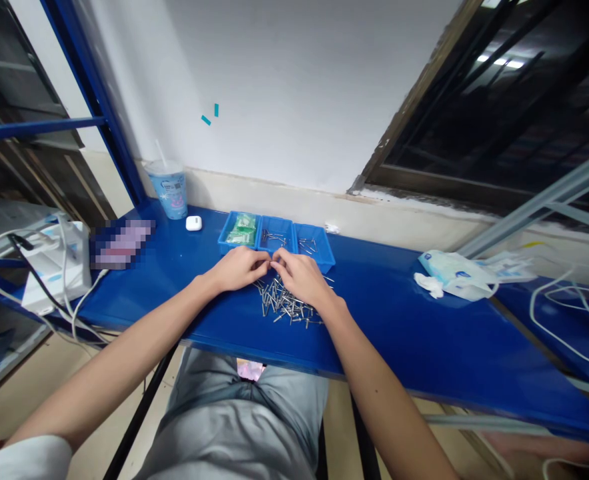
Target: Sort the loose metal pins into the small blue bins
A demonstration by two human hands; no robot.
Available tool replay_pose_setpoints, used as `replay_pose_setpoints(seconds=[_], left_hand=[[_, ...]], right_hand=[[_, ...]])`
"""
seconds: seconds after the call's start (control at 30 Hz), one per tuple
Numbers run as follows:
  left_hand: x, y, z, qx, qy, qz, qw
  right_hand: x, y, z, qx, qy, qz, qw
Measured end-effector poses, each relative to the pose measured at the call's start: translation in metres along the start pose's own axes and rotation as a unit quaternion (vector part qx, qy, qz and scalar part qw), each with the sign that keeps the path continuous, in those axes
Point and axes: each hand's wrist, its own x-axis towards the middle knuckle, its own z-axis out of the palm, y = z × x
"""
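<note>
A pile of several small metal rivets or pins (285,303) lies on the blue table (404,333) in front of me. My left hand (238,268) and my right hand (300,276) meet fingertip to fingertip just above the pile, fingers curled and pinched together; what they pinch is too small to make out. Just behind my hands stand three joined blue bins (277,239): the left one holds green packets (241,228), the middle and right ones hold a few metal pins.
A blue-printed cup with a straw (169,188) and a small white case (193,223) sit at the back left. A white device with cables (54,263) is at the far left. White tissue packets (454,272) and cables lie at the right.
</note>
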Motion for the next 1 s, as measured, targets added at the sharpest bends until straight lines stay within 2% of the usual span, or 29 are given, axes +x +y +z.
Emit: replay_pose_setpoints(seconds=[1.0], left_hand=[[-0.0004,-0.0011,0.0004,0.024,-0.002,0.003,1.0]], right_hand=[[-0.0007,-0.0013,-0.0012,0.007,-0.001,0.002,1.0]])
